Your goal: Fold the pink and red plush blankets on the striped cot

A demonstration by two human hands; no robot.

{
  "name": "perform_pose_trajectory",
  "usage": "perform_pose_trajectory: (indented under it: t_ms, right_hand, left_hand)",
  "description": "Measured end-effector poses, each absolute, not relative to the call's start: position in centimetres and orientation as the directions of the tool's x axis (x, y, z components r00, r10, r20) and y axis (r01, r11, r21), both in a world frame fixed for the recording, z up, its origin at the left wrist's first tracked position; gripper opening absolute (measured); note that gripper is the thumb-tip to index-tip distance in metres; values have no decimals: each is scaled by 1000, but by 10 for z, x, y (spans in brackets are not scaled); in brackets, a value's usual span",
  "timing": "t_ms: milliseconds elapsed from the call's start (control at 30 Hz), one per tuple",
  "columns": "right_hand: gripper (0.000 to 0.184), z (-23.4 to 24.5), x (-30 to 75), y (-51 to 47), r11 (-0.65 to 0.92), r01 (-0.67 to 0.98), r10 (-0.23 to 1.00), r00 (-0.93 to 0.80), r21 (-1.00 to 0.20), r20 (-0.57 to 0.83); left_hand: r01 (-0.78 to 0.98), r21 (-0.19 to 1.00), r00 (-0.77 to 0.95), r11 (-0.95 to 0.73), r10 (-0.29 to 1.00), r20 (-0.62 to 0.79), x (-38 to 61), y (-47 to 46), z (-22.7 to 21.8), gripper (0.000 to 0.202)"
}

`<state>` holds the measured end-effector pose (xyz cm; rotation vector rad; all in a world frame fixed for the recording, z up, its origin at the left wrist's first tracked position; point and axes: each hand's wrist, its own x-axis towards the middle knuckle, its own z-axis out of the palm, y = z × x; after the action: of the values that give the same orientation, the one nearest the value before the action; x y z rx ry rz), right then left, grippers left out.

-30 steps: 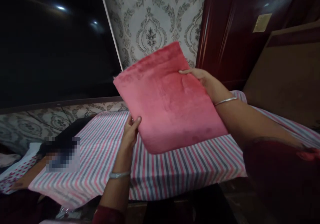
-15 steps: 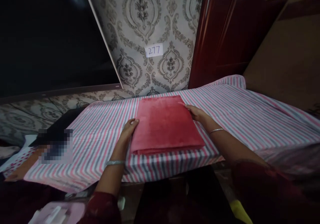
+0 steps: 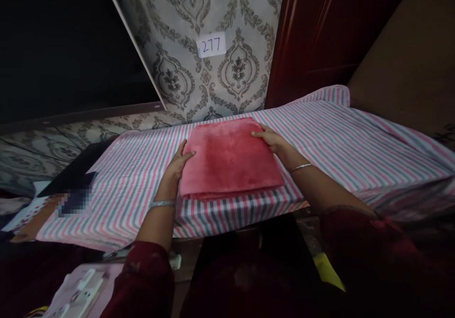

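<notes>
A folded red plush cloth (image 3: 231, 161) lies in a thick, roughly square stack on the striped table cover, its layered edge facing me. On its left side is my left hand (image 3: 178, 161), thumb over the top and fingers along the edge. My right hand (image 3: 269, 137) grips the far right corner, with its thumb on the upper face and the other fingers mostly hidden behind the edge. The striped cover (image 3: 320, 142) spreads under the cloth on both sides.
A large dark screen (image 3: 64, 43) hangs at the left. Behind are patterned wallpaper (image 3: 238, 67), a paper marked 277 (image 3: 211, 44) and a dark red wooden panel (image 3: 313, 43). A pink item with white objects (image 3: 83, 289) is at the lower left, a yellow thing (image 3: 327, 271) below.
Both hands have closed further over the cloth's sides, thumbs now resting on top. The far right corner looks slightly bent. The view has shifted, so everything sits higher in the picture.
</notes>
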<state>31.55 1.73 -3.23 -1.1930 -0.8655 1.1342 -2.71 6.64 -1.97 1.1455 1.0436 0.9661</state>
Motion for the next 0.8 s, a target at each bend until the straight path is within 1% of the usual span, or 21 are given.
perform_pose_trajectory:
  t_ms: [100,167,233,300,367,433,500,567,600,733,800]
  right_hand:
    - [62,-24,321,17,62,-189,974,224,-980,19]
    - [64,-25,321,15,58,-179,979,200,-982,22]
    - [66,-34,318,10,-33,-171,978,195,-985,-66]
    - [63,-47,315,7,-153,-180,964,190,-972,-187]
    - [60,-57,315,6,-204,-198,956,168,-959,-239]
    - [61,-61,318,10,-200,-205,958,165,-958,-235]
    - [67,-59,322,18,-198,-194,949,209,-961,-238]
    - [68,-56,324,29,-203,-184,935,254,-962,-246]
    - [65,-54,324,35,-203,-183,934,259,-962,-246]
    - [40,-54,323,57,-227,-168,942,211,-959,-260]
    - [37,-53,324,67,-228,-153,941,221,-962,-258]
  left_hand:
    - [-65,997,238,45,971,-28,-31,61,-13,94]
    - [-56,998,220,30,975,-17,-33,54,-14,93]
    - [-35,994,200,107,975,-98,-36,46,-21,96]
    - [-11,977,182,212,961,-207,-41,41,-31,99]
    - [16,964,139,267,954,-267,-48,42,-39,95]
    - [71,962,74,265,960,-270,-53,51,-42,86]
    - [145,957,1,250,968,-253,-54,66,-38,75]
    - [186,953,-45,238,971,-234,-50,86,-32,67]
    - [188,954,-61,234,972,-226,-46,96,-30,65]
    - [146,965,-69,218,975,-210,-25,133,-25,63]
    - [133,970,-75,202,978,-193,-14,146,-25,65]
